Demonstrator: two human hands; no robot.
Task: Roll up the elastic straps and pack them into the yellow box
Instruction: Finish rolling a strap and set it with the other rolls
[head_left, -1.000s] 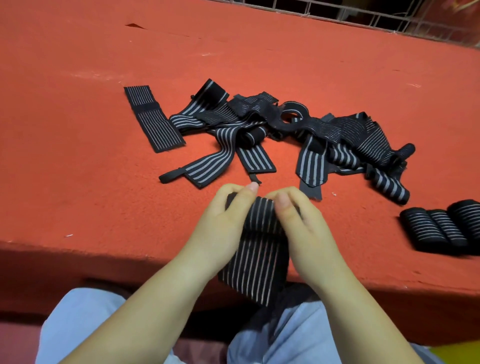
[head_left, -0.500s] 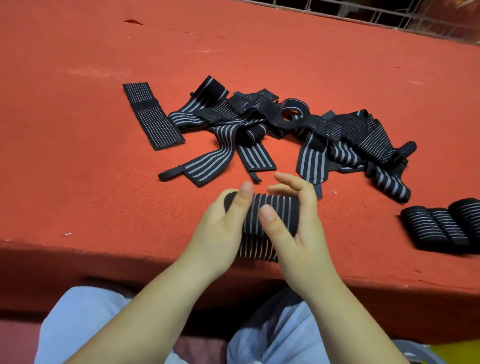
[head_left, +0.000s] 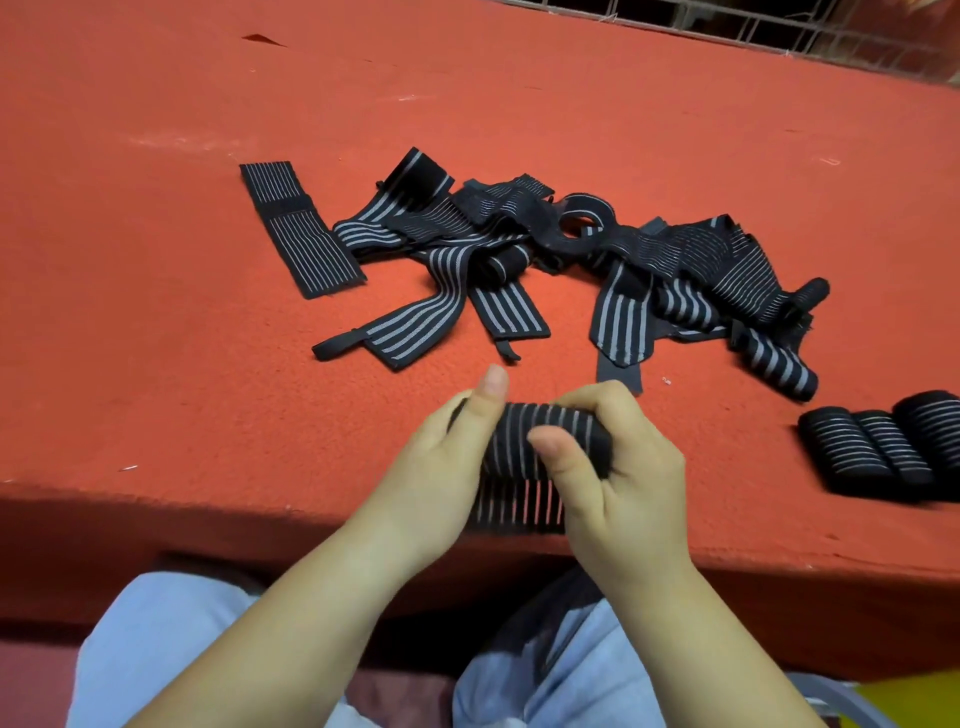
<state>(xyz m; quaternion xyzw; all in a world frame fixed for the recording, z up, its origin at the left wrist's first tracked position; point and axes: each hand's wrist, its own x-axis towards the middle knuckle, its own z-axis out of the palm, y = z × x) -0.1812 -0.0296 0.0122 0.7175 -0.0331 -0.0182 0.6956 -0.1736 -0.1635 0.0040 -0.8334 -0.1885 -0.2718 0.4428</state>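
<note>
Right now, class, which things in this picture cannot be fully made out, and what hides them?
Head view only:
- Yellow box: a corner shows; the frame's bottom edge cuts off the rest.
- Rolled straps: the right edge crops the last one.
- Strap being rolled: left hand and right hand cover its ends.
- Strap pile: overlaps prevent a count.

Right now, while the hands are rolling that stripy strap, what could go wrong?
1. The strap is only part rolled; its loose tail hangs over the table edge, so it might unwind if the left hand or right hand slackens.
2. The tangled pile lies close behind; a loose end could catch.
3. The finished rolls sit near the edge and might get knocked off.
</note>
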